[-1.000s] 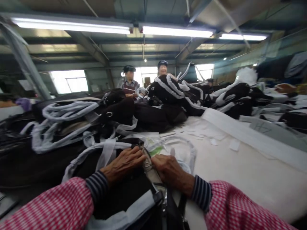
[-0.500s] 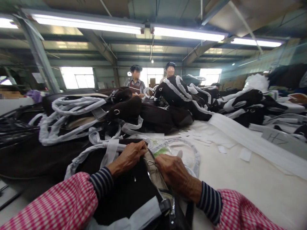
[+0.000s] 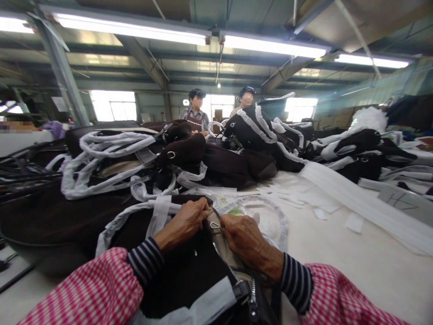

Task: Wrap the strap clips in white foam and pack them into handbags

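A black handbag (image 3: 182,275) with a beige lining lies in front of me, its top parted. My left hand (image 3: 187,221) is closed, fingers pinching the bag's far top edge. Across the opening, my right hand (image 3: 248,241) is closed on the opposite edge; its fingertips are partly hidden. Between the hands, a small metal snap hook (image 3: 214,225) rests against the beige lining (image 3: 223,246). A silver zip (image 3: 253,291) runs along the near right side. White wrapping covers the bag's handle (image 3: 118,216), and a pale strip (image 3: 211,302) crosses the near end.
Black bags (image 3: 237,162) with white-wrapped handles are heaped behind and to the left, with more (image 3: 361,149) at right. Paper scraps and a long white foam strip (image 3: 358,207) lie on the pale table (image 3: 331,271). Two people (image 3: 196,113) stand beyond the heap.
The view has shifted slightly, so the scene sits a little further right. Both hands keep their hold on the bag. The snap hook shows more clearly, apart from the right fingertips.
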Demonstrator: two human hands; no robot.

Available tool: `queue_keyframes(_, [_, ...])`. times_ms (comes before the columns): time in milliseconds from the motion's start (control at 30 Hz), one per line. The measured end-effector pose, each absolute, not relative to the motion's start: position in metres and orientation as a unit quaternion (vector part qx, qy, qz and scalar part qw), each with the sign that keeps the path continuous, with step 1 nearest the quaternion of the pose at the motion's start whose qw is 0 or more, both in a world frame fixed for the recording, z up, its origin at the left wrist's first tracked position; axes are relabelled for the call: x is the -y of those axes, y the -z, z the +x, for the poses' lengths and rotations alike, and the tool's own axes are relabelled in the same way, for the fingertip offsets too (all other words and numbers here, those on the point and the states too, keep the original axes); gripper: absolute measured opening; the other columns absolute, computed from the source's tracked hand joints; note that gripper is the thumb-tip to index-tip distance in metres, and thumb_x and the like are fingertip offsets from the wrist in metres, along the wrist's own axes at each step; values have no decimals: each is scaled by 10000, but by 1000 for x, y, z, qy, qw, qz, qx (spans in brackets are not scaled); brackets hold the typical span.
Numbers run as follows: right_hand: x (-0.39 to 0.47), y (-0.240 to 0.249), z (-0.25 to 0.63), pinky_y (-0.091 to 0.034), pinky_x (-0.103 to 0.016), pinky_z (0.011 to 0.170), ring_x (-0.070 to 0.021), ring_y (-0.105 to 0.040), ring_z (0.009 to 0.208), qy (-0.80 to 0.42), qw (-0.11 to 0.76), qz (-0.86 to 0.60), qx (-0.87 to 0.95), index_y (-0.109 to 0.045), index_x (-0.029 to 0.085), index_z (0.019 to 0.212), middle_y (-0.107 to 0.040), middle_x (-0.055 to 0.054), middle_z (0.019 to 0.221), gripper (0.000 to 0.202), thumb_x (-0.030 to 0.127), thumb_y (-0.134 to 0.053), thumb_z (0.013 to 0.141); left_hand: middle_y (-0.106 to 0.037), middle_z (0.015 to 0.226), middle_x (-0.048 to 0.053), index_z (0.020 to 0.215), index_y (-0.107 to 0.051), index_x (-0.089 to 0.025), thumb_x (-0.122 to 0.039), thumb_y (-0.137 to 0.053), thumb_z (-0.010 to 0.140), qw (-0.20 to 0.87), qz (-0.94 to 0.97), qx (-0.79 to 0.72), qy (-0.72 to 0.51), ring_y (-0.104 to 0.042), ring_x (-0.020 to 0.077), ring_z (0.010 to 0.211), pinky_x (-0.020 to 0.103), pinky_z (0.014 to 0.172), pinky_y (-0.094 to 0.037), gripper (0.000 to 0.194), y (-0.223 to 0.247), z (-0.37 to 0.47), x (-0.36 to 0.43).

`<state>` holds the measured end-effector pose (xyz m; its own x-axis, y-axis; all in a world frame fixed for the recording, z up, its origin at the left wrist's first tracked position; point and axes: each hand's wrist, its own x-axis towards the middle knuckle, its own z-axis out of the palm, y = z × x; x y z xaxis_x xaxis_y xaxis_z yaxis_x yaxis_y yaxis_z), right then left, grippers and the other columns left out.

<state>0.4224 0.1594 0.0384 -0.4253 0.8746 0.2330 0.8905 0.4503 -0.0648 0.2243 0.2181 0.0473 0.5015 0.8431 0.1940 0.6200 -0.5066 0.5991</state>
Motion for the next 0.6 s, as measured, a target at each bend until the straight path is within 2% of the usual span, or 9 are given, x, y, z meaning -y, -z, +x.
queue_keyframes(400, [-167, -33, 417, -283, -332, 636, -218, -691, 811, 41, 127, -526, 840, -660, 161, 968, -743, -96, 869, 176, 119, -489, 961, -560, 637, -22, 824, -509, -216, -327, -451, 947, 224, 836, -445, -232, -542, 157, 589, 279, 585, -332, 175, -43, 224, -223])
queue_keyframes(600, [-172, -26, 416, -322, -310, 636, -226, -717, 851, 38, 134, -529, 837, -667, 163, 987, -761, -96, 934, 181, 101, -523, 898, -616, 741, 20, 748, -544, -194, -257, -469, 902, 154, 849, -440, -249, -571, 185, 707, 312, 659, -346, 182, -36, 228, -215])
